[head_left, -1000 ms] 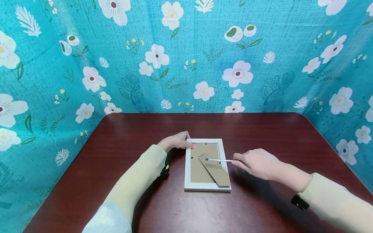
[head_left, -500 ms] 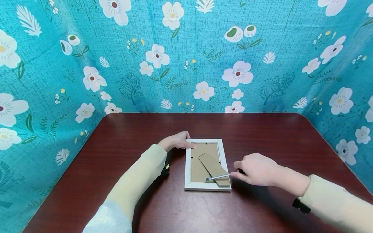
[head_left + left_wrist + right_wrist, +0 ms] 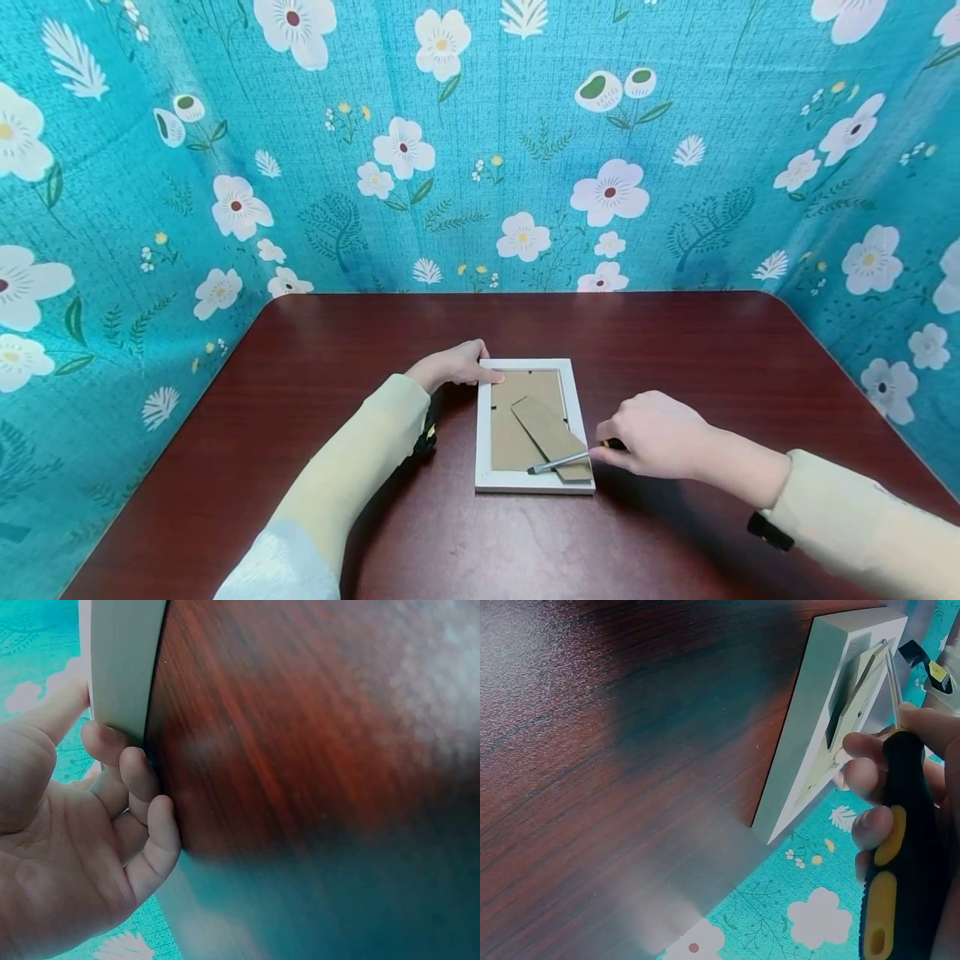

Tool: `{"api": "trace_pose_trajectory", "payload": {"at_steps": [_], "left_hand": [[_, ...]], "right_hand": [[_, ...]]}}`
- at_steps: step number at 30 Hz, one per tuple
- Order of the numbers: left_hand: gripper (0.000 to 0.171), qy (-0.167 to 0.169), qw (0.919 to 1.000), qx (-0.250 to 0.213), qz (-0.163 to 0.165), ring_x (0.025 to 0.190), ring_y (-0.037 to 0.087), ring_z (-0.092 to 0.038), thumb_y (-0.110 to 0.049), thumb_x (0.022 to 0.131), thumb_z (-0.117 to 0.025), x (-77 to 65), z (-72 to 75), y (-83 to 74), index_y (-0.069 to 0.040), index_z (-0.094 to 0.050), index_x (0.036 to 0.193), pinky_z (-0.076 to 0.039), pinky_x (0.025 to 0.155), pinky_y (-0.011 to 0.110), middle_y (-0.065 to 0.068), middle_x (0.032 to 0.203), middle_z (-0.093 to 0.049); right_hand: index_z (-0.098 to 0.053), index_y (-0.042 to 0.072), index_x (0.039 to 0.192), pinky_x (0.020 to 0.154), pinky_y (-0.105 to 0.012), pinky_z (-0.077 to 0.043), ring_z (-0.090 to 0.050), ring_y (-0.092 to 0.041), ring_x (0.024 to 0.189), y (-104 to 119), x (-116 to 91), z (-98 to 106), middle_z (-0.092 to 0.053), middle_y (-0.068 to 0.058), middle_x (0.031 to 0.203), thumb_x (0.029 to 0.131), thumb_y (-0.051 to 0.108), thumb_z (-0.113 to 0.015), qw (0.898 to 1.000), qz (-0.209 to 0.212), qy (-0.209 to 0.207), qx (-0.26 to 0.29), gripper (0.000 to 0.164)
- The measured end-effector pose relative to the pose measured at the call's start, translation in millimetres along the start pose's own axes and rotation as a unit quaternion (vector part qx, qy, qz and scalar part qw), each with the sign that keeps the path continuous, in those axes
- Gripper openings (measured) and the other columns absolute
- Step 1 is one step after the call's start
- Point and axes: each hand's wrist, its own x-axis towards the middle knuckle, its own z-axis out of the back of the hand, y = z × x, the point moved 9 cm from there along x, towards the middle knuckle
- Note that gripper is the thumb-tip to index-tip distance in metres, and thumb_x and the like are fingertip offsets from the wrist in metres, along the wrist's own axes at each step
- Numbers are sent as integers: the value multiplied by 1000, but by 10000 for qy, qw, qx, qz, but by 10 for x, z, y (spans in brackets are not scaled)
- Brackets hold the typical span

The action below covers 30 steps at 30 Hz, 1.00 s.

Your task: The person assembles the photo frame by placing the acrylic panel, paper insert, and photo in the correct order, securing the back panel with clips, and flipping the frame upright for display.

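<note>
A white picture frame (image 3: 484,442) lies face down, its brown backing board (image 3: 510,446) and slanted easel leg (image 3: 551,429) showing. My left hand (image 3: 453,365) holds the frame's far left corner, thumb over the rim; in the left wrist view its fingertips (image 3: 137,771) press along the side. My right hand (image 3: 660,433) grips a flat-blade screwdriver (image 3: 564,459) with a black-and-yellow handle, clearly seen in the right wrist view. The blade crosses the leg, and its tip sits at the near edge of the backing board, by the rim. Small dark tabs show along the board's edges.
The dark red-brown table (image 3: 360,342) surrounds the frame. A blue flowered cloth (image 3: 480,150) hangs behind the table and along its sides. Dark devices are strapped at the left wrist (image 3: 426,437) and at the right cuff (image 3: 770,531).
The screwdriver, in my right hand, has swung down from the middle of the backing board to its near edge, and the tip has shifted slightly nearer. My left hand and the frame stay put.
</note>
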Motion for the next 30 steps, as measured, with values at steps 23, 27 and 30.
{"api": "trace_pose_trajectory", "payload": {"at_steps": [23,27,30], "left_hand": [[34,-16,9997,-4,-232,54,15,-39,-25,89,-73,42,0,-33,-8,-44,96,-32,48,25,5,72,-47],[34,19,9996,5,-276,54,15,-39,-24,90,-72,39,-1,-39,-7,-44,96,-32,48,25,5,72,-47],[34,43,9995,26,-302,53,15,-39,-24,90,-72,38,-2,-45,-8,-43,96,-32,48,25,5,71,-47]], "right_hand": [[-59,24,68,47,-25,-41,-36,-2,46,120,38,-10,-37,17,51,88,25,-72,9984,491,277,-87,24],[-60,24,68,47,-25,-41,-37,-1,47,114,41,-29,-37,18,52,88,23,-71,9984,461,329,30,22],[-59,25,68,47,-24,-38,-36,-1,49,112,39,-37,-36,19,53,88,23,-70,9984,413,368,115,24]]}}
